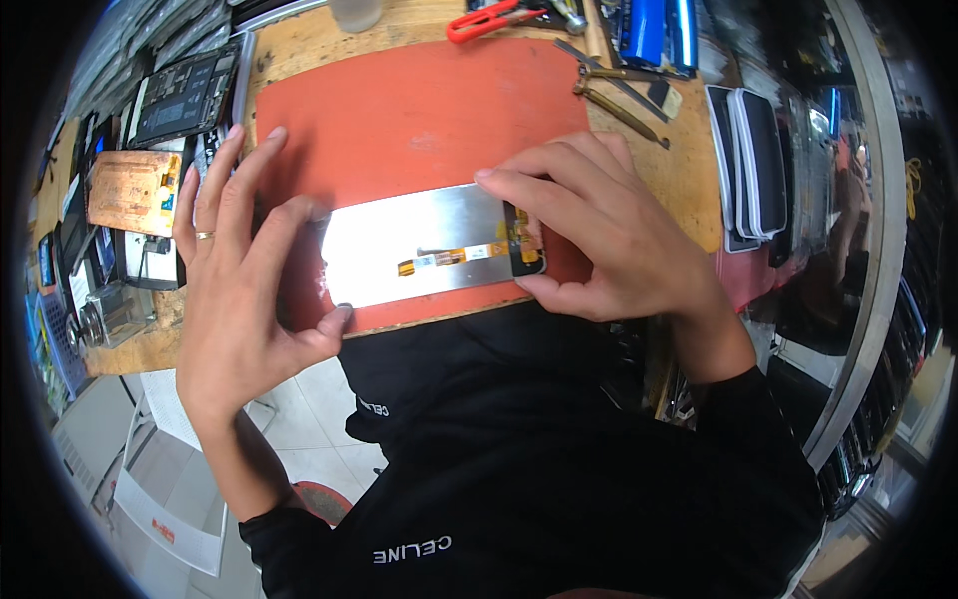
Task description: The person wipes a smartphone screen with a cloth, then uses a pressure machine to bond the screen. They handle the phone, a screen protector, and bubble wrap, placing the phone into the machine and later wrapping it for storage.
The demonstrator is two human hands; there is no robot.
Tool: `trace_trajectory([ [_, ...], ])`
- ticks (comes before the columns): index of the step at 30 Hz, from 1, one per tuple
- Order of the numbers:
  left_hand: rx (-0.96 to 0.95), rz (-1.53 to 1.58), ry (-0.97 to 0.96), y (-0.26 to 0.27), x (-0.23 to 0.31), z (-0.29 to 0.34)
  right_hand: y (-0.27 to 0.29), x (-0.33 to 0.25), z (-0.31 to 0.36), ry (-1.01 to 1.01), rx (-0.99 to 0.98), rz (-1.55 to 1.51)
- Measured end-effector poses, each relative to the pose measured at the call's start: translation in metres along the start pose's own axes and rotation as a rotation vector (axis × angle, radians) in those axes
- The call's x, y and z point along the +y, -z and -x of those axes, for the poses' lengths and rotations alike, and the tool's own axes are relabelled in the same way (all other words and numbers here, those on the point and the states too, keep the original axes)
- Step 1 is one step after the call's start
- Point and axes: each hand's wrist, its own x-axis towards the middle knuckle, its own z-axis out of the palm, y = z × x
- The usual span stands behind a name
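Note:
A phone screen (399,225) lies back side up, its shiny silver metal backing showing, over the red work mat (419,110). An orange flex cable (454,258) runs along the backing toward a black end strip. My right hand (609,230) grips the right end of the screen, index finger on the far edge and thumb on the near edge. At the left end, my left hand (239,270) holds the two corners between index finger and thumb. Its other fingers are spread out above the mat, and a ring sits on one of them.
Brass-coloured tweezers (619,110), red-handled pliers (489,20) and a blue cylinder (644,32) lie along the far side. On the left are an opened device (185,95) and a copper-coloured plate (130,190). Stacked phone panels (753,165) stand at the right, near a metal rail (866,200).

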Motion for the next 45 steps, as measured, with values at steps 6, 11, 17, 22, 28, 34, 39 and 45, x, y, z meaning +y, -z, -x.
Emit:
trace_trajectory([
  [6,0.014,-0.025,-0.002,-0.002,0.001,0.001,-0.001,0.006,0.006,0.006,0.012,-0.054],
  [11,0.015,-0.020,-0.031,-0.004,-0.002,0.002,0.001,0.007,0.007,-0.005,-0.005,-0.072],
  [17,-0.001,-0.030,-0.033,-0.003,-0.002,0.002,0.003,0.002,0.003,0.002,0.001,-0.083],
  [22,0.001,-0.022,-0.027,-0.002,-0.001,0.001,0.005,-0.001,0.000,-0.019,-0.018,-0.074],
  [28,0.011,-0.023,-0.022,-0.003,0.000,0.000,0.004,-0.005,-0.002,-0.070,-0.015,-0.096],
  [34,0.002,-0.032,-0.024,-0.003,-0.001,0.001,0.005,-0.008,0.000,-0.111,-0.034,-0.081],
  [39,-0.015,-0.064,-0.003,-0.003,0.000,0.001,0.004,-0.015,0.003,-0.131,-0.005,-0.085],
  [45,-0.034,-0.068,0.002,-0.002,0.001,0.001,0.005,-0.019,0.001,-0.126,0.003,-0.043],
])
